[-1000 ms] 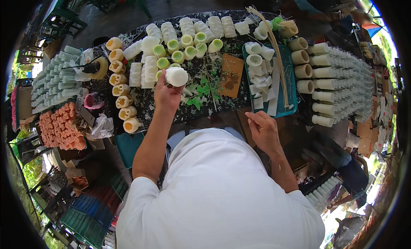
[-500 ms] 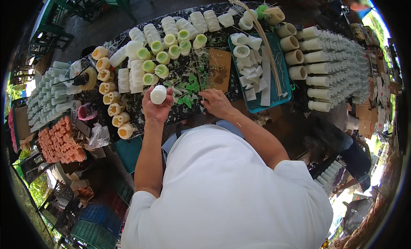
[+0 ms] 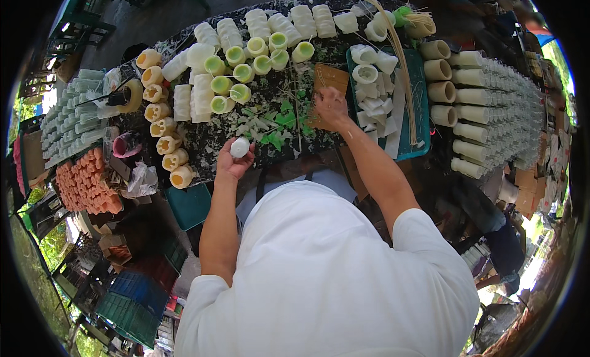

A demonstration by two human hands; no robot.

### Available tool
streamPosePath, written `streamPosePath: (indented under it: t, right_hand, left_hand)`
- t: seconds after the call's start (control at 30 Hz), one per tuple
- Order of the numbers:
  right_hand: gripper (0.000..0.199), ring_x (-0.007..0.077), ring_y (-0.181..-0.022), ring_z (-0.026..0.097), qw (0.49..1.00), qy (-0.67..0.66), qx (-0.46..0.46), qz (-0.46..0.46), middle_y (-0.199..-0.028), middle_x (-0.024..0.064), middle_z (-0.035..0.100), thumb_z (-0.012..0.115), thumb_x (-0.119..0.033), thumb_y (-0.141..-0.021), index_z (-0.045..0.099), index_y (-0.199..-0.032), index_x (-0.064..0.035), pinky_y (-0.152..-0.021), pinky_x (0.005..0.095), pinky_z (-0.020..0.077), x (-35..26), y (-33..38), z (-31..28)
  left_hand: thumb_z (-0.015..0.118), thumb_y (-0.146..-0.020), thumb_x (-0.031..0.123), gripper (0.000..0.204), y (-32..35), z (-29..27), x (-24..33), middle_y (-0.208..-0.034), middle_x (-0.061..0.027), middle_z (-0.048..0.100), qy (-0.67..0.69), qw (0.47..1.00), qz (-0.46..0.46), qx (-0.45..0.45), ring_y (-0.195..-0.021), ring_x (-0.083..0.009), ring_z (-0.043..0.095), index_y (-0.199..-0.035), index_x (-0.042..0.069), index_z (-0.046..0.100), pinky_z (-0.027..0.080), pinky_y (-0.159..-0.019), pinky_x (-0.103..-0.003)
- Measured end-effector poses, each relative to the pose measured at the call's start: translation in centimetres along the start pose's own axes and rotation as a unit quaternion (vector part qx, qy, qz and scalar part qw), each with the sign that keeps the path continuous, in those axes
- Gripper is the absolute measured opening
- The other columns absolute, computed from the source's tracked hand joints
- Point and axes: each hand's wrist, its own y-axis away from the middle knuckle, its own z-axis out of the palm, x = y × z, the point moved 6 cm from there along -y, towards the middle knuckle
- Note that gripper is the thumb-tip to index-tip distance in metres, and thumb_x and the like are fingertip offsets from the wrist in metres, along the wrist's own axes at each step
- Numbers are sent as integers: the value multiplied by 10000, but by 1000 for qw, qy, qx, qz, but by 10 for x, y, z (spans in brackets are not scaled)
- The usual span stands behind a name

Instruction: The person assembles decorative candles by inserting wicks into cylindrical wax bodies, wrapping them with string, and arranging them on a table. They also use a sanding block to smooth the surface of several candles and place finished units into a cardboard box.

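— Right hand [image 3: 332, 107] has moved from beside the green leaves [image 3: 286, 117] to over the brown board [image 3: 330, 76], while the left hand [image 3: 233, 163] has drawn back toward the near edge of the tabletop [image 3: 206, 137].
— What does the left one hold?
— Its grip is clamped around a white cylinder [image 3: 239, 148], one round end facing up. That piece sits at the near edge, in front of the green-lined cups [image 3: 243, 72] and well apart from them.
— And the right grip?
— Fingers bent downward, low over the board's near part. I can't tell whether they pinch anything.
— What else is around?
— Ridged white cylinders [image 3: 229, 32] lie along the far side, yellowish cups [image 3: 162, 127] form a row at the left, and a teal tray [image 3: 420, 108] of white pieces [image 3: 376, 106] lies just right of the board, with straw-coloured stalks [image 3: 402, 74] across it.
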Motion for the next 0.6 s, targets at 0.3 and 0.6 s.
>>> streamPosePath:
  t: [0.3, 0.6]
  right_hand:
    - [236, 285, -765, 405, 981, 107, 49, -151, -790, 66, 373, 470, -302, -955, 415, -785, -147, -729, 450, 312, 27, -110, 32]
    - [112, 350, -974, 604, 988, 90, 53, -118, -1017, 114, 638, 654, -92, -842, 695, -927, -152, -756, 487, 497, 6, -112, 7]
  left_hand:
    - [636, -1024, 426, 560, 6, 0, -2, -1221, -256, 625, 81, 995, 34, 44, -1080, -441, 648, -1313, -44, 539, 614, -897, -507]
    - [752, -949, 390, 524, 94, -37, -13, -1039, -74, 632, -305, 916, 179, 189, -876, -178, 657, -1283, 26, 578, 543, -659, -324]
